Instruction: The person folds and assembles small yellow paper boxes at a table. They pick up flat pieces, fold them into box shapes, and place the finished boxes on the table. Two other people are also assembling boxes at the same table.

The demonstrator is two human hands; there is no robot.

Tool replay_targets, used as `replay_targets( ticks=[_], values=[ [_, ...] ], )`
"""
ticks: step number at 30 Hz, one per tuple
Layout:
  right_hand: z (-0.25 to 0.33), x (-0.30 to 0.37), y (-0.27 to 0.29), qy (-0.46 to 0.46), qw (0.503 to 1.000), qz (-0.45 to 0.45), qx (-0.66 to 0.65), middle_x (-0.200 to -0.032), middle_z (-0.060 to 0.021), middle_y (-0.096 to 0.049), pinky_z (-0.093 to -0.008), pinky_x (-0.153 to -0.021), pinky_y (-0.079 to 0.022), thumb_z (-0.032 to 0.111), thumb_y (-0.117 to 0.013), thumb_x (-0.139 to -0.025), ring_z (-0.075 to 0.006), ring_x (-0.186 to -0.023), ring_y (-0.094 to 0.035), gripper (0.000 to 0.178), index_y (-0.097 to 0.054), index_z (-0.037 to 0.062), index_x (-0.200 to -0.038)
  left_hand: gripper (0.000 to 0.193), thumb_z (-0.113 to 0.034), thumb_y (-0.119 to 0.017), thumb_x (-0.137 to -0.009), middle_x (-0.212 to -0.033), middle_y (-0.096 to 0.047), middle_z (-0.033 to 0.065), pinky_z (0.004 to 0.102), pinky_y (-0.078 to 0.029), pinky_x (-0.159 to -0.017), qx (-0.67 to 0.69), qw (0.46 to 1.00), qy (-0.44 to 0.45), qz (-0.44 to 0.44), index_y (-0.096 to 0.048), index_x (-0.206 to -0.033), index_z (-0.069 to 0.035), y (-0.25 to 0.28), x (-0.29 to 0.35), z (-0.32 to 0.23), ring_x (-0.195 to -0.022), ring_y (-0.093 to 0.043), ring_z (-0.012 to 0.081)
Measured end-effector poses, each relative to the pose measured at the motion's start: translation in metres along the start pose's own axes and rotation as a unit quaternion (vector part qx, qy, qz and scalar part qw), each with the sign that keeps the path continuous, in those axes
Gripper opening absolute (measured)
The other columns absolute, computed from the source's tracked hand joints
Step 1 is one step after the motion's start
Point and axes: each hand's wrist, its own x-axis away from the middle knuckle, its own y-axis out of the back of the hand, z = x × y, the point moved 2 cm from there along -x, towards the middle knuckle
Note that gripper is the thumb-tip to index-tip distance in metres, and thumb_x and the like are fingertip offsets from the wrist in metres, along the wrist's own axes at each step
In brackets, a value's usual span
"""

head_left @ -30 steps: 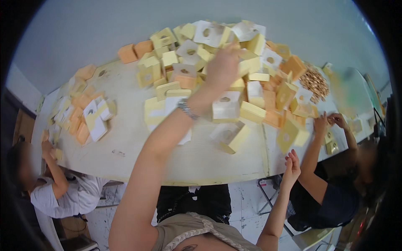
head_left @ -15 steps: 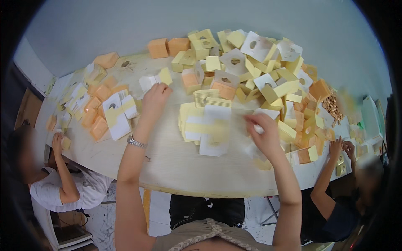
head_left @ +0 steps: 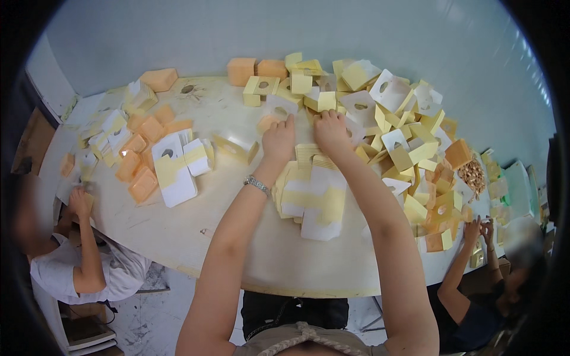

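Note:
My left hand is over the middle of the table with its fingers curled, beside a carton holding an orange tray. Close to its right, my right hand has its fingers bent down at the edge of the carton pile, next to a white flap with a round hole. Whatever lies under the fingertips of either hand is hidden. Between my forearms lies a stack of flat yellow and white cartons, with a ridged yellow piece at its top. A folded yellow card rests left of my left wrist.
A large heap of open yellow cartons fills the right back. Orange trays and white cards lie on the left. Orange blocks stand against the wall. A co-worker sits left, another right, beside brown pieces.
My left hand has moved right, leaving the folded yellow card on the table. My right hand has moved up and left, and the white thing in it no longer shows. The view has shifted slightly.

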Motion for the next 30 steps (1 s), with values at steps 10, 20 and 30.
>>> replay_targets(
  ticks=[10, 20, 30],
  values=[
    [-0.051, -0.028, -0.023, -0.082, 0.903, -0.011, -0.422, -0.071, -0.0073, -0.06, -0.0332, -0.061, -0.046, 0.018, -0.061, -0.08, -0.0191, -0.07, -0.061, 0.007, -0.062, 0.011, -0.079, 0.02, -0.019, -0.06, -0.081, -0.093, -0.062, 0.0091, 0.0405, -0.049, -0.069, 0.079, 0.991, 0.052, -0.095, -0.062, -0.096, -0.007, 0.076, 0.003, -0.002, -0.089, -0.058, 0.0282],
    [-0.225, 0.216, 0.207, -0.273, 0.758, -0.019, -0.593, -0.078, -0.0007, -0.057, -0.0219, -0.064, -0.043, 0.013, -0.055, -0.089, -0.0074, -0.07, -0.052, 0.014, -0.058, -0.0006, -0.093, 0.015, -0.009, -0.065, -0.076, -0.092, -0.06, 0.0066, 0.0325, -0.05, -0.069, 0.3, 0.909, -0.238, -0.165, -0.062, -0.091, -0.007, 0.155, 0.061, -0.174, -0.081, -0.058, 0.025],
    [-0.277, 0.378, 0.163, -0.389, 0.889, -0.076, -0.228, -0.105, -0.0149, -0.064, -0.0278, -0.067, -0.049, 0.007, -0.056, -0.088, -0.0171, -0.076, -0.063, 0.034, -0.054, 0.003, -0.122, 0.03, -0.005, -0.059, -0.076, -0.121, -0.046, 0.0146, 0.0382, -0.049, -0.078, 0.44, 0.828, -0.327, 0.118, -0.052, -0.105, -0.001, 0.081, 0.074, -0.371, -0.105, -0.053, 0.0312]
  ],
)
